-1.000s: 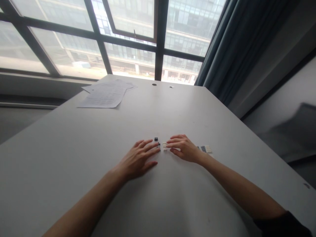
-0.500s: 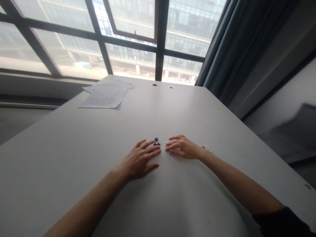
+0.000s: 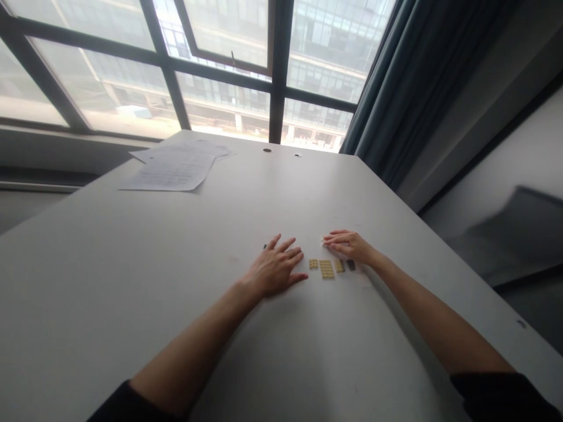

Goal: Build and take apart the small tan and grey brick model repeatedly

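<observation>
My left hand (image 3: 276,269) lies palm down with its fingers spread on the table. A small dark piece (image 3: 265,247) peeks out at its upper left edge; anything under the palm is hidden. My right hand (image 3: 352,245) has its fingers close together, their tips on a small white piece (image 3: 323,240); the thumb is hidden. Between and below the hands lie flat yellow studded pieces: a small one (image 3: 313,264), a larger one (image 3: 326,269) and another (image 3: 339,265). A dark piece (image 3: 350,265) sits just beneath my right hand.
The white table (image 3: 185,246) reaches to the window. Printed papers (image 3: 171,167) lie at its far left, and two round cable holes, one with a dark cover (image 3: 267,150), are near the far edge. A dark curtain (image 3: 378,99) hangs at the right.
My right hand has shifted right and away from me, with the white piece at its fingertips, uncovering the yellow pieces. My left hand has slid right, over where the dark pieces were visible.
</observation>
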Demonstrator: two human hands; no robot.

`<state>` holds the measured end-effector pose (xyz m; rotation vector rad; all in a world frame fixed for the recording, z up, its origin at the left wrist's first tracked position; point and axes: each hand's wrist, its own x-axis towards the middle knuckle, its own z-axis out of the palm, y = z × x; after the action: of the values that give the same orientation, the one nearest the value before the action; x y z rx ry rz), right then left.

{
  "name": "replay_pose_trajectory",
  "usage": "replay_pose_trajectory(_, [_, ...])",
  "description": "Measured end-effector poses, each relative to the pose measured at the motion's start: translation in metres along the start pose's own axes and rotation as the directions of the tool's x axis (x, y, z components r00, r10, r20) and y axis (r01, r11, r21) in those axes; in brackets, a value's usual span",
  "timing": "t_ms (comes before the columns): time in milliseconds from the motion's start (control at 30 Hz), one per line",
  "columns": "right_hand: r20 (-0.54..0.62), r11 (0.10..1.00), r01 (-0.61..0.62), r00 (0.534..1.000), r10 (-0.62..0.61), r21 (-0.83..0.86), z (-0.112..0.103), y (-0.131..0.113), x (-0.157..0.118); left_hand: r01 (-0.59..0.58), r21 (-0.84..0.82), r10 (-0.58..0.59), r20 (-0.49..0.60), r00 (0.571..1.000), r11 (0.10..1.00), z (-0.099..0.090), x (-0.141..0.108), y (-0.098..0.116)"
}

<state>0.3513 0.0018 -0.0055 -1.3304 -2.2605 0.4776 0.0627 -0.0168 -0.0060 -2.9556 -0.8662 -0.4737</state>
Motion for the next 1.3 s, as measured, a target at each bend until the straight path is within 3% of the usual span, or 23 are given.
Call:
replay_pose_trajectory(200, [-0.029,0.991,-0.132,0.991,0.132,0.021,-0.031,0.028,-0.044,0.028,-0.054,-0.026,0.026,0.999,0.998,0.018,0.046,0.001])
replay_pose_trajectory(367, [0.003,0.995,-0.095,0.996,0.094,0.038,-0.038,0.027,-0.066,-0.017,-0.139,0.029,0.082,0.996,0.990,0.021,0.072,0.017])
replay_pose_trajectory(533, [0.014,0.994,-0.087,0.996,0.086,0.063,-0.040,0.027,-0.070,-0.070,-0.184,0.089,0.097,0.991,0.980,0.023,0.083,0.034])
replay_pose_trajectory(800, [-0.012,0.995,-0.086,0.996,0.086,0.050,-0.040,0.025,-0.068,-0.088,-0.184,0.102,0.069,0.992,0.979,0.024,0.081,0.040])
replay_pose_trajectory(933, [-0.121,0.993,-0.088,0.988,0.097,0.074,-0.041,0.020,-0.069,-0.065,-0.176,0.060,-0.030,0.998,0.982,0.006,0.064,0.023])
replay_pose_trajectory(1033, [-0.240,0.992,-0.097,0.964,0.114,0.080,-0.043,0.012,-0.066,0.052,-0.164,-0.076,-0.145,0.986,0.985,-0.016,0.035,-0.012])
replay_pose_trajectory(1167, [-0.337,0.999,-0.048,0.940,0.048,0.010,-0.033,-0.013,-0.048,0.231,-0.146,-0.262,-0.247,0.933,0.962,-0.037,-0.024,-0.062])
replay_pose_trajectory(1300, [-0.236,0.989,0.026,0.970,-0.060,-0.146,0.003,-0.062,-0.021,0.234,-0.077,-0.239,-0.070,0.969,0.969,-0.034,-0.074,-0.076])
